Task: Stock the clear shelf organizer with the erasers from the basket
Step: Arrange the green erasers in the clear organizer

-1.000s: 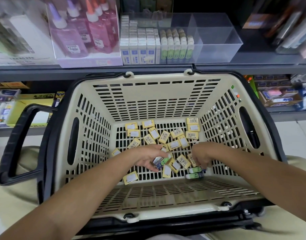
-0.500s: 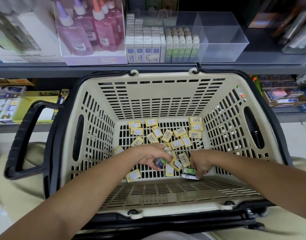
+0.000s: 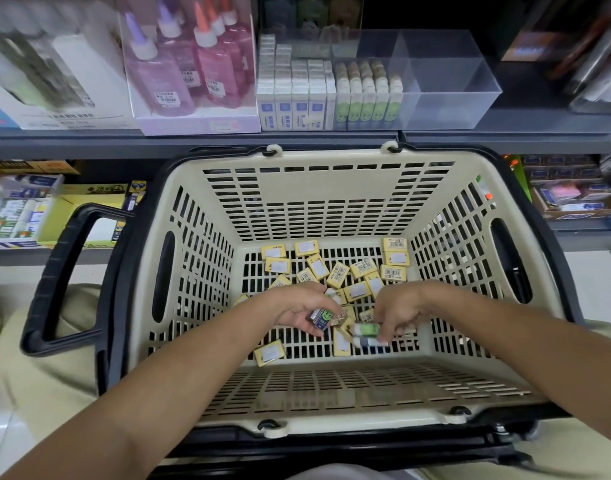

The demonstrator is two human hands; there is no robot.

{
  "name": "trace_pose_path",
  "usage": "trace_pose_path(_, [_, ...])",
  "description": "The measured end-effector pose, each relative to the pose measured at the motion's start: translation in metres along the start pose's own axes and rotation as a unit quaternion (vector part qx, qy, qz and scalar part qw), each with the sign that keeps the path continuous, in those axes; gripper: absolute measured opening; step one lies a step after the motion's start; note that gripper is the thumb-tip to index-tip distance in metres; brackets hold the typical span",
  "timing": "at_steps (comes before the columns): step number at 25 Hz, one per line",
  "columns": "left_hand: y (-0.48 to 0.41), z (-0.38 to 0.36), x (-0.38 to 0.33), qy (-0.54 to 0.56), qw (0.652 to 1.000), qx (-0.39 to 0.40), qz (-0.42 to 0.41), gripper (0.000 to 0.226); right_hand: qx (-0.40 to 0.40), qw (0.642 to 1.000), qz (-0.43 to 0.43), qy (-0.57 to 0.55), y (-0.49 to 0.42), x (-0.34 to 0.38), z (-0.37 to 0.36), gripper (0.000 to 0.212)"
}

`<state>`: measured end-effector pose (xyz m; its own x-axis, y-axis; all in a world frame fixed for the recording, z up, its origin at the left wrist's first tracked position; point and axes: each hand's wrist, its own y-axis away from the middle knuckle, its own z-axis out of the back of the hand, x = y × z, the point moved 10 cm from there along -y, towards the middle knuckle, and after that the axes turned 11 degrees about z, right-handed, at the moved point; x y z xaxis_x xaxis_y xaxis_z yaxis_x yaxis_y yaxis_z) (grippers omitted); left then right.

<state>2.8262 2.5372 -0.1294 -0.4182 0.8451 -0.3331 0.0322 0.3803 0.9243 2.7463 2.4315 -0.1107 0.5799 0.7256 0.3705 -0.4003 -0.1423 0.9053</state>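
since a second ago the right hand has pinched up green erasers low in the basket; the left hand grips another eraser. picking step; next, lifting them to the clear shelf organizer at upper centre.

Grey shelf w/ clear organizer & pink glue-bottle box side by side
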Motion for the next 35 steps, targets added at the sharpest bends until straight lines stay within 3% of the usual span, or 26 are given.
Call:
trace_pose_path(2, [0.005, 0.001, -0.004, 0.047, 0.999, 0.011, -0.003, 0.029, -0.078, 0.993, 0.023, -0.082, 0.006, 0.006, 0.029, 0.018])
trace_pose_path(5, [0.012, 0.007, -0.017, 0.182, 0.983, 0.013, -0.026, 0.053, -0.136, 0.958, 0.096, -0.235, 0.010, 0.022, 0.051, 0.021])
trace_pose_path(8, [0.019, 0.014, -0.038, 0.277, 0.957, 0.005, -0.084, 0.056, -0.165, 0.941, 0.141, -0.259, 0.015, 0.038, 0.063, 0.024])
trace_pose_path(12, [0.044, 0.025, -0.072, 0.199, 0.963, -0.056, -0.175, 0.028, -0.247, 0.945, 0.175, -0.125, 0.041, 0.054, 0.098, 0.023])
trace_pose_path(14, [0.058, 0.030, -0.089, 0.179, 0.958, -0.075, -0.210, 0.023, -0.274, 0.928, 0.216, -0.129, 0.056, 0.066, 0.112, 0.014])
trace_pose_path(17, [0.079, 0.035, -0.115, 0.132, 0.951, -0.098, -0.260, 0.021, -0.312, 0.894, 0.279, -0.159, 0.075, 0.080, 0.131, 0.036])
trace_pose_path(22, [0.119, 0.039, -0.161, 0.080, 0.934, -0.123, -0.327, 0.019, -0.399, 0.847, 0.325, -0.133, 0.114, 0.090, 0.172, 0.007])
trace_pose_path(27, [0.157, 0.045, -0.196, -0.033, 0.905, -0.205, -0.371, 0.019, -0.442, 0.824, 0.339, -0.103, 0.146, 0.093, 0.202, 0.004])
trace_pose_path(30, [0.185, 0.058, -0.218, -0.122, 0.849, -0.335, -0.389, 0.026, -0.475, 0.805, 0.347, -0.074, 0.172, 0.098, 0.224, 0.008])
trace_pose_path(32, [0.202, 0.071, -0.234, -0.113, 0.828, -0.373, -0.403, 0.027, -0.499, 0.783, 0.357, -0.099, 0.191, 0.098, 0.250, 0.007])
trace_pose_path(35, [0.216, 0.089, -0.253, -0.043, 0.828, -0.366, -0.424, 0.029, -0.580, 0.730, 0.346, -0.100, 0.220, 0.092, 0.296, 0.012])
